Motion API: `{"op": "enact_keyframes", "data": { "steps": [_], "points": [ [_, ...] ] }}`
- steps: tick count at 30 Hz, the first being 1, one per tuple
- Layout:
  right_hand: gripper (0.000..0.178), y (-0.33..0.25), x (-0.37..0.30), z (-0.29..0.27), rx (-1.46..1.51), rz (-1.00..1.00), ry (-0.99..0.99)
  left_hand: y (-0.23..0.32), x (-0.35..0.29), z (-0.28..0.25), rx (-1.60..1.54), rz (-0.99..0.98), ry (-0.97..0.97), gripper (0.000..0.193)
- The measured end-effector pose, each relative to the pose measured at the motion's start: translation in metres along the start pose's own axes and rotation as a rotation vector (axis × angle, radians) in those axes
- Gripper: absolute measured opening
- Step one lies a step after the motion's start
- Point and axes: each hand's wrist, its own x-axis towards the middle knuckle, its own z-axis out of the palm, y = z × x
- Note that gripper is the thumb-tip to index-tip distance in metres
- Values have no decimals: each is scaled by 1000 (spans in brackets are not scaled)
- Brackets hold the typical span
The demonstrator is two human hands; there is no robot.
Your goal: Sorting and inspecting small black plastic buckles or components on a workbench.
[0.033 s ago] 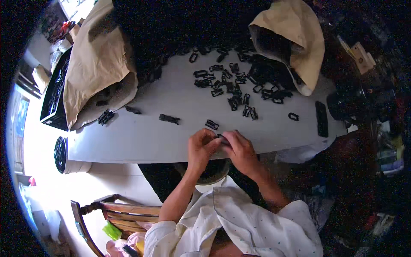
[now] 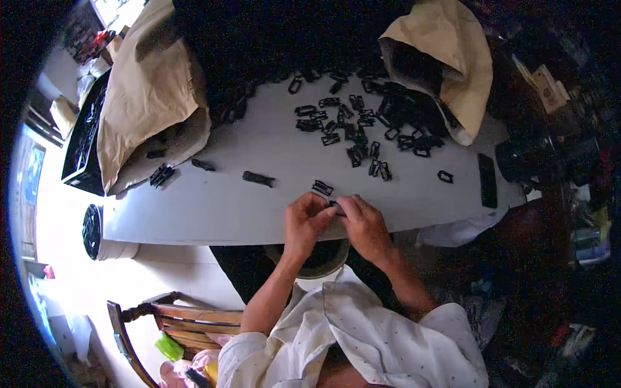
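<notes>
Close to the table's near edge, my left hand (image 2: 305, 223) and my right hand (image 2: 366, 226) meet, fingers curled and pinching. Between the fingertips is a small black plastic part (image 2: 337, 208), mostly covered by them. Both hands are closed on it. Just beyond my fingers lies a black frame-shaped piece (image 2: 322, 187), not touched. Farther left on the table rests a longer black piece (image 2: 259, 179). Many loose black frame-shaped pieces (image 2: 349, 129) are scattered beyond my hands, toward the right.
The grey-white table (image 2: 187, 220) carries an open brown paper sack (image 2: 149, 110) at left and another sack (image 2: 453, 58) at far right. A black crate (image 2: 81, 155) stands beside the left sack. A flat black object (image 2: 487, 180) lies near the right edge. A wooden chair (image 2: 194, 315) is at lower left.
The view has shifted very slightly. A little more of the black part shows between my fingertips; both hands stay in nearly the same place.
</notes>
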Motion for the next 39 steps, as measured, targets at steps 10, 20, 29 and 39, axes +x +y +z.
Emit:
{"op": "enact_keyframes", "data": {
  "steps": [10,20,29,39],
  "points": [
    [32,-7,41,12,-152,110,100,13,32,-91,1089,490,358,38],
    [32,-1,44,30,-266,118,80,6,34,-107,975,472,238,28],
    [34,-3,45,33,-309,81,51,19,11,-84,577,275,356,16],
    [31,-14,44,20,276,92,-54,3,-8,-71,-282,-4,60,26]
  ]
}}
